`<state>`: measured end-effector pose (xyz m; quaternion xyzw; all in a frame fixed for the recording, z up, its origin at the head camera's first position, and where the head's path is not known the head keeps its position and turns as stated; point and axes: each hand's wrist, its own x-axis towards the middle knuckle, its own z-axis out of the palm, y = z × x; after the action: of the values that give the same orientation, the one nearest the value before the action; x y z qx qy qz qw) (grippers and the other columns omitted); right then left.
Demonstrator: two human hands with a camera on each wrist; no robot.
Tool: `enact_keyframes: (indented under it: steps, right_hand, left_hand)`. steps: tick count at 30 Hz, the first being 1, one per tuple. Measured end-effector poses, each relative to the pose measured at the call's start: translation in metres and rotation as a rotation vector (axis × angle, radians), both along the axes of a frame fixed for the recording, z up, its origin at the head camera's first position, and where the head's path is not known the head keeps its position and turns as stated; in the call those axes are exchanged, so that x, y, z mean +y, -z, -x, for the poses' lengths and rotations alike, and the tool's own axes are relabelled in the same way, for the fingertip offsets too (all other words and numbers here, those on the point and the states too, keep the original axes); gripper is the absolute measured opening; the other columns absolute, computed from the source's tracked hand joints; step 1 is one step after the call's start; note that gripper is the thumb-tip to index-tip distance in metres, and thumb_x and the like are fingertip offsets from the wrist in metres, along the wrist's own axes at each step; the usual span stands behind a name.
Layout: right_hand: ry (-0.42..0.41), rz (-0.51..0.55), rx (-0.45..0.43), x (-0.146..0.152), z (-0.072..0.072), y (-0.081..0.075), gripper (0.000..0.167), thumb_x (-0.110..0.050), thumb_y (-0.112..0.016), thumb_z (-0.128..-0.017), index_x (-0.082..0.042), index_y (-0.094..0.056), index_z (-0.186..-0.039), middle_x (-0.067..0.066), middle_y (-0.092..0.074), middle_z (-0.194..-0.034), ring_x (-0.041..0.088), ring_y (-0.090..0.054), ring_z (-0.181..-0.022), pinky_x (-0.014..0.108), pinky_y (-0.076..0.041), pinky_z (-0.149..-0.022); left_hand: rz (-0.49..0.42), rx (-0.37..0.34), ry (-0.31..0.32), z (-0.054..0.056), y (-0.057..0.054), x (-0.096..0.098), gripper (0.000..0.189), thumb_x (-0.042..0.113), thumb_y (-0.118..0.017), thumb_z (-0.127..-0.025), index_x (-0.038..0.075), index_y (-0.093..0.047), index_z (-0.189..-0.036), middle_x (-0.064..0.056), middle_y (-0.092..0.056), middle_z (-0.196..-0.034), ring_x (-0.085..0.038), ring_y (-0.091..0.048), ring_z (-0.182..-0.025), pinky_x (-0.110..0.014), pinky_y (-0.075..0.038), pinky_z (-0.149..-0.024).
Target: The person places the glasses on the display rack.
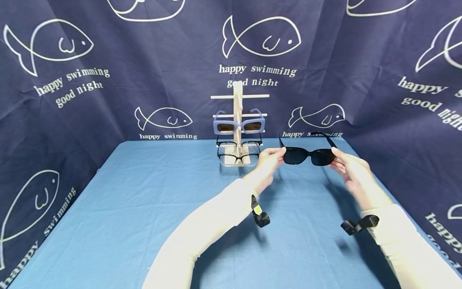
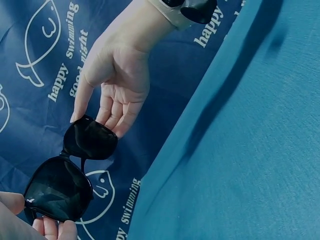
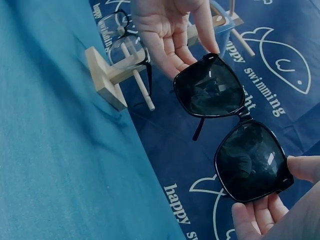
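A pair of black sunglasses (image 1: pixel 296 155) is held up above the table, lenses facing me and temples unfolded toward the back. My left hand (image 1: pixel 266 166) pinches its left end between thumb and fingers. At the other end my right hand (image 1: pixel 351 170) pinches the frame by the hinge. Both dark lenses show fully in the right wrist view, with the right hand (image 3: pixel 287 210) at the lower corner and the left hand (image 3: pixel 175 35) above. To the left stands a wooden glasses rack (image 1: pixel 238 105), bearing lavender sunglasses (image 1: pixel 226 127) and, below, two black-rimmed clear glasses (image 1: pixel 231 160).
A blue cloth covers the table (image 1: pixel 137 192). Behind and at both sides hangs a navy curtain (image 1: pixel 173 68) with white fish and lettering. The rack's top white rods (image 1: pixel 256 96) bear no glasses. Black wrist cameras (image 1: pixel 260 216) sit on both sleeves.
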<state>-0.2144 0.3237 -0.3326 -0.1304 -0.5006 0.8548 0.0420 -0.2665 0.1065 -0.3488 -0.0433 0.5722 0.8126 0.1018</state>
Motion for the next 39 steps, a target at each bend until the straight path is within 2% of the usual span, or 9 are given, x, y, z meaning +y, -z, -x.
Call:
enact_keyframes:
  steps: [7,11,15,24,30,39]
  right_hand:
    - [-0.033,-0.001,0.013,-0.001,-0.001,-0.010,0.017,-0.005,-0.067,-0.089,-0.008,-0.073,-0.074,0.004,-0.072,-0.070,0.016,-0.070,-0.064,0.026,-0.062,-0.062]
    - [-0.050,0.007,0.010,-0.001,-0.002,-0.015,0.017,-0.005,-0.067,-0.090,-0.007,-0.073,-0.074,0.005,-0.072,-0.070,0.017,-0.070,-0.064,0.027,-0.062,-0.063]
    - [-0.056,0.015,0.028,-0.001,-0.003,-0.021,0.017,-0.004,-0.066,-0.090,-0.006,-0.071,-0.074,0.007,-0.071,-0.070,0.018,-0.070,-0.064,0.027,-0.062,-0.063]
    - [-0.039,0.002,0.076,-0.001,-0.002,-0.031,0.017,-0.003,-0.065,-0.090,-0.005,-0.071,-0.075,0.008,-0.071,-0.070,0.019,-0.070,-0.063,0.028,-0.062,-0.062]
    - [-0.038,-0.014,0.086,-0.002,-0.004,-0.036,0.017,-0.002,-0.065,-0.090,-0.005,-0.073,-0.074,0.007,-0.071,-0.070,0.019,-0.070,-0.063,0.028,-0.062,-0.062]
    - [-0.039,-0.025,0.114,-0.003,-0.003,-0.047,0.016,-0.001,-0.066,-0.089,-0.004,-0.074,-0.076,0.007,-0.072,-0.071,0.019,-0.070,-0.063,0.029,-0.062,-0.063]
  left_hand:
    - [0.004,0.048,0.008,0.000,-0.006,-0.003,0.022,0.012,-0.068,-0.090,-0.005,-0.065,-0.105,-0.014,-0.069,-0.097,-0.019,-0.066,-0.085,-0.036,-0.057,-0.094]
    - [-0.006,0.063,0.028,-0.001,-0.011,-0.006,0.022,0.011,-0.067,-0.090,-0.005,-0.065,-0.106,-0.014,-0.069,-0.096,-0.018,-0.065,-0.084,-0.039,-0.056,-0.096]
    - [-0.024,0.079,0.054,-0.001,-0.016,-0.009,0.025,0.009,-0.067,-0.090,-0.007,-0.064,-0.109,-0.011,-0.068,-0.092,-0.016,-0.064,-0.082,-0.036,-0.057,-0.094]
    - [-0.027,0.084,0.066,-0.002,-0.027,-0.012,0.026,0.011,-0.068,-0.090,-0.006,-0.065,-0.110,-0.011,-0.068,-0.095,-0.017,-0.065,-0.086,-0.034,-0.057,-0.094]
    - [-0.041,0.098,0.069,-0.004,-0.033,-0.014,0.025,0.009,-0.067,-0.090,-0.006,-0.064,-0.110,-0.004,-0.063,-0.088,-0.017,-0.063,-0.083,-0.041,-0.054,-0.099]
    - [-0.020,0.141,0.081,-0.001,-0.045,-0.019,0.027,0.010,-0.067,-0.091,-0.007,-0.066,-0.111,-0.004,-0.063,-0.090,-0.016,-0.062,-0.083,-0.041,-0.053,-0.099]
